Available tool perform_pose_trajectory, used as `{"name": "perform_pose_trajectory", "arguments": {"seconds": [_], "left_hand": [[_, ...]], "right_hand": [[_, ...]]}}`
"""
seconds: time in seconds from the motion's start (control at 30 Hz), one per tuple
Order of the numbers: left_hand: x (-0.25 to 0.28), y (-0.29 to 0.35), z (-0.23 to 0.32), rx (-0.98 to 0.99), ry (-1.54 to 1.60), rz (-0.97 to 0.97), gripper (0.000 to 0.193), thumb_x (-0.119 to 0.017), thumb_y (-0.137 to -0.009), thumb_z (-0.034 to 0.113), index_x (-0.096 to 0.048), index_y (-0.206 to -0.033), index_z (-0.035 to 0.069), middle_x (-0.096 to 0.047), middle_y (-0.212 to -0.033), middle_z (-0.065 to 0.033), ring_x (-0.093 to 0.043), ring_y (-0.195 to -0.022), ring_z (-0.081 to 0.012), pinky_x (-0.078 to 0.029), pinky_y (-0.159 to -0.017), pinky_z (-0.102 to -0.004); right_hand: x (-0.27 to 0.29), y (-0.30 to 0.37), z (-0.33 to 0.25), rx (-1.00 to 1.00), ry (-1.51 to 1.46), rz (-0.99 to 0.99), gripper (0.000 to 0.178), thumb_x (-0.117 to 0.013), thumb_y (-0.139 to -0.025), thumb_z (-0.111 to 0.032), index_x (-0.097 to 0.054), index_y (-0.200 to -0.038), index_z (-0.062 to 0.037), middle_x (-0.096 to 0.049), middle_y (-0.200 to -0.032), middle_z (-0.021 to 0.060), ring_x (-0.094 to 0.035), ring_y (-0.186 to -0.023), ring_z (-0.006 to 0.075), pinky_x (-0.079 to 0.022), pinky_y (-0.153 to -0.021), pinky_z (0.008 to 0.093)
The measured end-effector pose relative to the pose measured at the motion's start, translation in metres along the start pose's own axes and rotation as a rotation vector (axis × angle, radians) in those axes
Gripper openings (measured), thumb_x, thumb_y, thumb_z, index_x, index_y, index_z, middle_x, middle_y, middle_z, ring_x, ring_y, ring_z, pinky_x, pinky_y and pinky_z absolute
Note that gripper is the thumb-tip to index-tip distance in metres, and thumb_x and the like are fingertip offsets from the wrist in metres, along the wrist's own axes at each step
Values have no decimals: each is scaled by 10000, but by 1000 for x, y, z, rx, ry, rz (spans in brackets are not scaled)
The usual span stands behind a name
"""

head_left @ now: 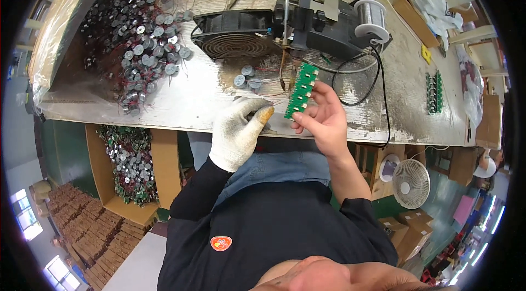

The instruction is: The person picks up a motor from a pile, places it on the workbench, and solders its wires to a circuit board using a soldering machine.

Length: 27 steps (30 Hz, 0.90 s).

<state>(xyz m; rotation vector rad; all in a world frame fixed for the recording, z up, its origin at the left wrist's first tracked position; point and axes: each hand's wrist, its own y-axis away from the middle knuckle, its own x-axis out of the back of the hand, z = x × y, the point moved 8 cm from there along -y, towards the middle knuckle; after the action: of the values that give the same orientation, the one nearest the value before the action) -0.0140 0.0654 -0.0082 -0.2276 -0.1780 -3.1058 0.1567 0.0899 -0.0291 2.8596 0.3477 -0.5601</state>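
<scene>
Over a stained whitish table (192,89), the bare right hand (327,120) pinches a green rectangular circuit board (302,91); the white-gloved left hand (236,131) pinches thin reddish wires (276,103). Loosened thumb pressure could drop the board.

Bright light floods the right hand (327,121), and the board (302,91) in its grip reads fairly crisp! Left of the grip the table (192,87) glares pale; farther left, plastic (41,80) glints while the parts (148,50) fade into shadow. Far below left, windows (26,217) burn white; far below right, tubes (498,220) blaze. Outward from the grip, lines bend, detail softens, corners go black.
</scene>
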Motion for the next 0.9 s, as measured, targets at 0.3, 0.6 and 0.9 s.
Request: {"name": "perform_pose_trajectory", "arguments": {"seconds": [0.3,0.6,0.9], "left_hand": [[-17,-10,-19,164,137,-77,209,-616,-889,157,-643,-930,-46,-636,-828,-70,-572,-748,-104,-457,-679,-252],[-19,-12,-27,282,301,-98,212,-618,-879,165,-634,-922,-42,-636,-802,-61,-581,-734,-109,-464,-656,-264],[-14,-21,-19,188,165,-67,198,-646,-840,161,-662,-847,-36,-643,-740,-71,-588,-691,-110,-463,-629,-271]], "right_hand": [[-2,3,-2,-4,-9,11,620,-629,-798,112,-334,-1335,15,-499,-1191,153,-653,-721,172,-525,-546,228],[-7,1,-4,19,-21,16,603,-595,-790,139,-343,-1323,11,-506,-1235,191,-657,-701,183,-522,-517,226],[-7,-3,-7,61,-47,14,599,-590,-796,141,-348,-1326,2,-505,-1233,184,-659,-713,185,-532,-530,241]]}}
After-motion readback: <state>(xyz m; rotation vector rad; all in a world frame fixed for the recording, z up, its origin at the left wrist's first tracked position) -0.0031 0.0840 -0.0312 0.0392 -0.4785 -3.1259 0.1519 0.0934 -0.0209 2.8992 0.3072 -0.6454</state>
